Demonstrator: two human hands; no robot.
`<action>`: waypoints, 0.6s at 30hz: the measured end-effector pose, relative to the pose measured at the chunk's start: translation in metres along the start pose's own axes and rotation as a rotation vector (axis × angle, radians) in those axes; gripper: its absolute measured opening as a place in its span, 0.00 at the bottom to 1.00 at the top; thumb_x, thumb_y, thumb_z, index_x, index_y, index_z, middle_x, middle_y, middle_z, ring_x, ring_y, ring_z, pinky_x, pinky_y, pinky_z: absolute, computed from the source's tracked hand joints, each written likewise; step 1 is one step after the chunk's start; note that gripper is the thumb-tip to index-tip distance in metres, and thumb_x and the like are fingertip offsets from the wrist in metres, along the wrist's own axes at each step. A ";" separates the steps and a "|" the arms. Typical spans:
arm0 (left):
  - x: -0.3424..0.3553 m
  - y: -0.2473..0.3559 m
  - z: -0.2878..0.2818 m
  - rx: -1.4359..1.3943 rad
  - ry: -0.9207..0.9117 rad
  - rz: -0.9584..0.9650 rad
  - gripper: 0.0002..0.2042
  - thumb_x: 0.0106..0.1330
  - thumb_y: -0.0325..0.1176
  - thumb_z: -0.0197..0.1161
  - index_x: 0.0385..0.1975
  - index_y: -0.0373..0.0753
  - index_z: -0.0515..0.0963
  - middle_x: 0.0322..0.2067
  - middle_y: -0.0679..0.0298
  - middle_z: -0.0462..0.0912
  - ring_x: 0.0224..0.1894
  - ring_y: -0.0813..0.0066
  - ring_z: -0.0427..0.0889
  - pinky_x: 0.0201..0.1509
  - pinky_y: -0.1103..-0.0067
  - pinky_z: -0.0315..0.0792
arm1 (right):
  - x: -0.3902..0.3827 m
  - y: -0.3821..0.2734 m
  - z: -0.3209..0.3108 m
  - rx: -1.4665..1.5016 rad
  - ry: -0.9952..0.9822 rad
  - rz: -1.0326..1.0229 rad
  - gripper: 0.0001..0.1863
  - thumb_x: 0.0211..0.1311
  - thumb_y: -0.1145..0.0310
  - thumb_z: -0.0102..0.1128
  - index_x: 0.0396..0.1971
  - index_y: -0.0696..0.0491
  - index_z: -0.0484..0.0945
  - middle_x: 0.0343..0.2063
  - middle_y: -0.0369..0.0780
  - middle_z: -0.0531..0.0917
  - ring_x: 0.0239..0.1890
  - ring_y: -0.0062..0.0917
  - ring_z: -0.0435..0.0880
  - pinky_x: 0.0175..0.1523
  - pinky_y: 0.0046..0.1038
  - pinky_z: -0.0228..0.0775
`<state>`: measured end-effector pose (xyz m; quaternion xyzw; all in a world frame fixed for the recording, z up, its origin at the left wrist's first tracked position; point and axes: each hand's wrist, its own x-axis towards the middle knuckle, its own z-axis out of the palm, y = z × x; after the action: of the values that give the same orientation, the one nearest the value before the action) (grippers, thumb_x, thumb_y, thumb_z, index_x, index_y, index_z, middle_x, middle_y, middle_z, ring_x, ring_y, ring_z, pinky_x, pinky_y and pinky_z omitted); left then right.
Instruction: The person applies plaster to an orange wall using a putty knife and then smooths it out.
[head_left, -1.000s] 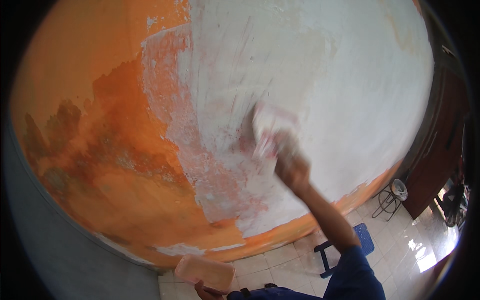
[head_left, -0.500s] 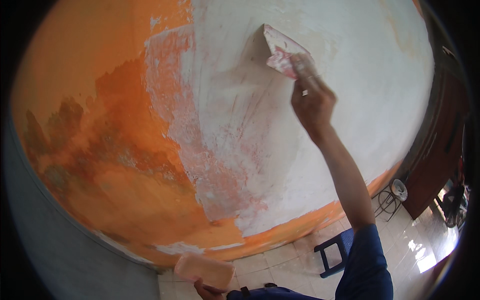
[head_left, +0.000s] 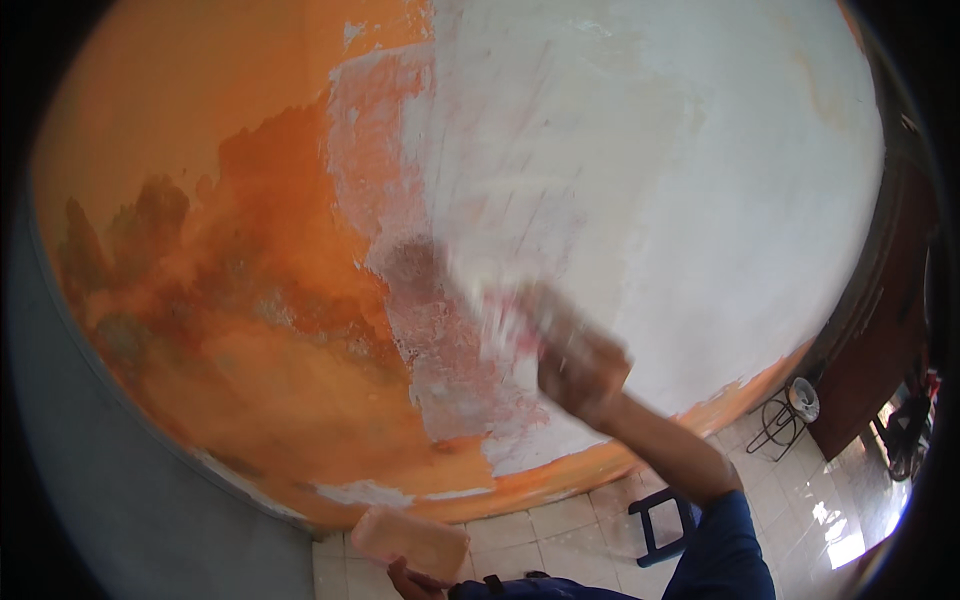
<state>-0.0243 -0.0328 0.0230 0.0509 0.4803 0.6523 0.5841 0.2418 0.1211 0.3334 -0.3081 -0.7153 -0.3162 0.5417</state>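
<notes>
Looking at the wall, we find a flat, pale scraper in front of its lower middle, by the border between a patchy pinkish strip and the broad white area. The scraper extends from the right hand toward the left of the view; motion blur smears its outline, so we cannot fix its long axis exactly, nor tell whether its edge touches the surface. A dark shadow lies up and to the left of it. We note that the right hand's grip, though blurred, is clamped on the scraper, with the forearm slanting up and leftward from a blue sleeve.

At the lower edge, the left hand has its grip clamped on the near side of a pinkish rectangular tray, whose long axis runs roughly across the view, its right end slightly lower. We place a blue stool on the tiled floor near the sleeve.

Compared with half a second earlier, we observe the scraper and right hand markedly lower and farther left, and the wall's patches shifted rightward, while the tray keeps nearly its former position.
</notes>
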 end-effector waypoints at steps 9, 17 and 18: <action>-0.002 0.019 0.028 -0.059 0.046 -0.044 0.18 0.59 0.51 0.53 0.24 0.41 0.73 0.04 0.71 0.62 0.04 0.75 0.60 0.08 0.75 0.64 | 0.092 0.017 0.056 -0.263 0.054 -0.272 0.24 0.51 0.80 0.51 0.52 0.64 0.71 0.57 0.52 0.69 0.61 0.44 0.68 0.62 0.42 0.64; 0.018 0.021 -0.002 -0.063 -0.012 -0.044 0.18 0.58 0.50 0.55 0.33 0.40 0.74 0.08 0.70 0.67 0.07 0.76 0.64 0.09 0.76 0.65 | -0.064 -0.034 0.105 -0.220 -0.345 -0.241 0.26 0.55 0.75 0.52 0.55 0.67 0.66 0.58 0.57 0.66 0.60 0.50 0.66 0.64 0.44 0.60; 0.019 0.023 -0.001 -0.062 -0.023 -0.045 0.18 0.58 0.50 0.55 0.33 0.40 0.74 0.08 0.70 0.68 0.07 0.76 0.65 0.09 0.76 0.65 | -0.085 -0.043 0.101 -0.188 -0.408 -0.232 0.26 0.54 0.76 0.52 0.55 0.67 0.67 0.57 0.56 0.68 0.60 0.48 0.68 0.63 0.42 0.62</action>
<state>-0.0473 -0.0145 0.0294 0.0296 0.4541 0.6528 0.6056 0.1690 0.1658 0.2248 -0.3305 -0.8078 -0.3728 0.3150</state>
